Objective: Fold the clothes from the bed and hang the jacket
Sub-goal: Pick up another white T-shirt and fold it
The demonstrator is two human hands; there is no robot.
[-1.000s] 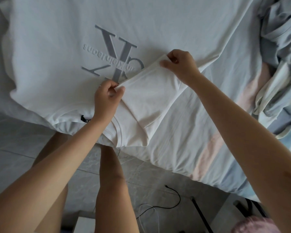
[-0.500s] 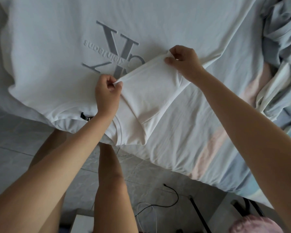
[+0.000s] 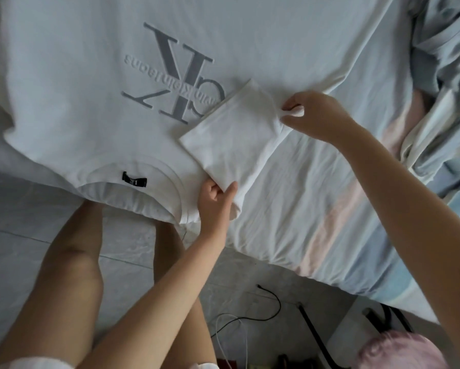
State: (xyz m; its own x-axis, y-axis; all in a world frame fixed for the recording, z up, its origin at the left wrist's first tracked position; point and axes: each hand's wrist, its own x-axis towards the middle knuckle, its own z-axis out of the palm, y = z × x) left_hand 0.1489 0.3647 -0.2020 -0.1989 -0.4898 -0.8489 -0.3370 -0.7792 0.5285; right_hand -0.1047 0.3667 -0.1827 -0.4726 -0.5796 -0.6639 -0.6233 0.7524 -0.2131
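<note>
T-shirt (image 3: 77,75): white, spread front up on the bed sheet (image 3: 316,209), collar (image 3: 154,169) at the near bed edge, hem end out of frame.
logo (image 3: 178,75): grey, reads upside down from here; its right edge is covered by the sleeve.
sleeve (image 3: 234,134): folded inward, lying flat on the shirt front. 0.5 s ago it was held up by its cuff corners; now the cuff edge is free and down.
left hand (image 3: 215,201): has moved from the cuff corner by the logo down to the shoulder fold, just beside the collar. Thumb on top, fingers curled under, pinching the fold.
right hand (image 3: 319,115): has shifted right, off the cuff, to the side edge of the fold. Thumb and forefinger pinch a small bunch of white cloth; other fingers curled behind.
black label (image 3: 134,179): inside the collar, now in full view; earlier it was half hidden by the left wrist.
crumpled blue-grey fabric (image 3: 441,75): heaped on the bed at right, well apart from the shirt, unchanged.
floor (image 3: 24,249): pale tiles, with cables (image 3: 268,307) below the bed edge.
</note>
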